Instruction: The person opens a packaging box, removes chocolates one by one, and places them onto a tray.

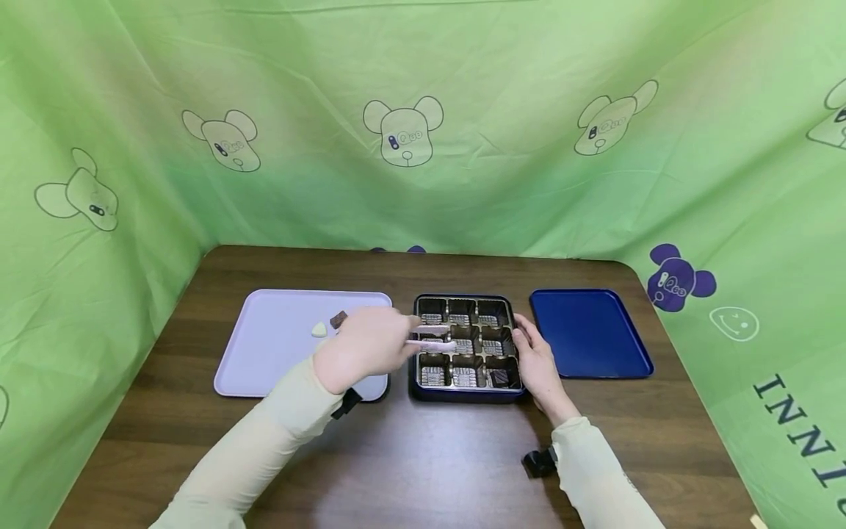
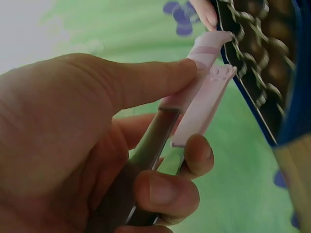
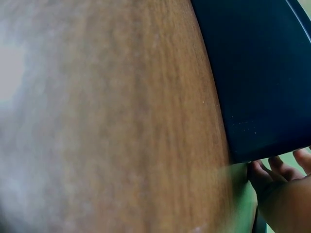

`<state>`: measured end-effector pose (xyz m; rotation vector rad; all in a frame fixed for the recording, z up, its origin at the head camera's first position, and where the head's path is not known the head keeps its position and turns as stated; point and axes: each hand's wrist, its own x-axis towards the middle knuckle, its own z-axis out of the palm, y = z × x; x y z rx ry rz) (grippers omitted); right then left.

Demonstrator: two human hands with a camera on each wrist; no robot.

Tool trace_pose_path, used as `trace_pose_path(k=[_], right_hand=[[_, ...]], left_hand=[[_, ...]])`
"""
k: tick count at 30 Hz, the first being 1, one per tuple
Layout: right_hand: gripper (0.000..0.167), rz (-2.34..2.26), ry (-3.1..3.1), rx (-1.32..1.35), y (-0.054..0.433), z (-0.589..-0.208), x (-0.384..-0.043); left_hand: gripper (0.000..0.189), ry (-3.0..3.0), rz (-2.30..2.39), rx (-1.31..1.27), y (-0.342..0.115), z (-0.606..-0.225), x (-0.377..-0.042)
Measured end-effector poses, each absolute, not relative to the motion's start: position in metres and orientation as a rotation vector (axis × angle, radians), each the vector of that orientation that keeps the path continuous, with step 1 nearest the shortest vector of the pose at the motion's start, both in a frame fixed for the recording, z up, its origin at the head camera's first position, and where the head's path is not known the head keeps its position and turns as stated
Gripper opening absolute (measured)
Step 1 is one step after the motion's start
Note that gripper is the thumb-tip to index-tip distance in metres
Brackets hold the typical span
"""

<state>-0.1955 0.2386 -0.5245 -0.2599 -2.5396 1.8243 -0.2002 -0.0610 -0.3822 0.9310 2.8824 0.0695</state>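
Observation:
My left hand holds a pair of tongs with pale pink tips and metal arms. The tips stand slightly apart over the middle row of a dark blue box; nothing shows clearly between them. Inside the box is a shiny insert with several square compartments. A dark chocolate piece lies in its front right compartment. My right hand grips the box's right side, thumb at the rim; in the right wrist view its fingers touch the box's wall. A white piece and a dark brown piece lie beside my left hand.
Under those two pieces is a lilac tray, left of the box and partly covered by my left arm. A flat blue lid lies to the right on the wooden table. A green printed curtain hangs behind and around the table.

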Motion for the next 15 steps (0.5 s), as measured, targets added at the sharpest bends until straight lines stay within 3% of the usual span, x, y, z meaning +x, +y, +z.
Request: trace_pose_path(k=[15], right_hand=[[0.048,1.817,-2.531,-0.236,0.238,-0.524,-0.194]], left_hand=[[0.02,2.73,-0.299,1.211,0.034,-0.385,-0.197]])
